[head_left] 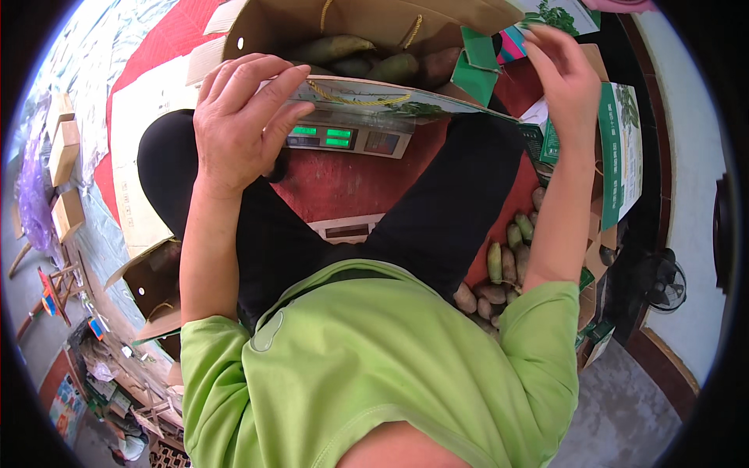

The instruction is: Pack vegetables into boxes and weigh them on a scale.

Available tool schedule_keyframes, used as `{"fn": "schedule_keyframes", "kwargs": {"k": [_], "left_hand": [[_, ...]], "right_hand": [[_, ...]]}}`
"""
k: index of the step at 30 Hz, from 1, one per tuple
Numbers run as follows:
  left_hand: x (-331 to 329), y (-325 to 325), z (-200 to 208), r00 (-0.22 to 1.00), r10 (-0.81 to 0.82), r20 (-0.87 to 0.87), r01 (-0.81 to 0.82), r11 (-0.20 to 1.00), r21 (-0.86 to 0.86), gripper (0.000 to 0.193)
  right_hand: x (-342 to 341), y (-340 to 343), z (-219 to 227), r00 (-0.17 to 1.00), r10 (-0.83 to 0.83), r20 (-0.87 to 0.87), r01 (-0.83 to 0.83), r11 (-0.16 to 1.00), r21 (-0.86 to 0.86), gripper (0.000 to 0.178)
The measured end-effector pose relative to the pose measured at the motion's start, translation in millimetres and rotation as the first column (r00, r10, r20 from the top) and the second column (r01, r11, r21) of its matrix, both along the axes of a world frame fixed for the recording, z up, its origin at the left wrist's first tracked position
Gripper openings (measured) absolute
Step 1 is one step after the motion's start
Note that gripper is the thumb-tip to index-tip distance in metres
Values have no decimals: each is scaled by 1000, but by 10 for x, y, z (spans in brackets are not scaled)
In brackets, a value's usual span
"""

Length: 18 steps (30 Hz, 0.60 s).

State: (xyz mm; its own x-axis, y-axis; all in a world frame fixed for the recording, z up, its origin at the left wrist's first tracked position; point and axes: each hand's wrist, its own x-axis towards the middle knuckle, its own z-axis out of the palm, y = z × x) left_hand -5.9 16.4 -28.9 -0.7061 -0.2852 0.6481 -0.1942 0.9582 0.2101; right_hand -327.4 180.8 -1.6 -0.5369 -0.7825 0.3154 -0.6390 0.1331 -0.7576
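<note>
An open cardboard box (437, 17) stands in front of me between my knees. Inside it lie several long green radishes (394, 69) and a pinkish-brown root (439, 65). My left hand (238, 117) is at the left end of the box's printed near wall, thumb spread from the fingers; firm contact cannot be made out. At the right end, my right hand (563, 74) is raised with fingers bent and apart, beside a green flap (477, 58). Nothing shows in either hand. A yellow cord handle (355, 99) hangs on the near wall.
Under the box sits a scale with lit green digits (338, 137). More radishes and roots (495, 292) lie by my right thigh. Another open carton (148, 285) stands to my left, a green and white box (620, 156) to my right, near a black fan (663, 282).
</note>
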Motion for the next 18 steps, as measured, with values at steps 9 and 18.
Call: {"fn": "schedule_keyframes", "kwargs": {"k": [9,18], "left_hand": [[41,1,-6,997,64,-40,-66,996,-53,31],[-15,6,-38,996,80,-37,-82,994,-70,30]], "right_hand": [[-49,2256,-2033,929,-369,26,324,845,426,23],[1312,4023,-4063,976,-131,174,-24,731,682,19]]}}
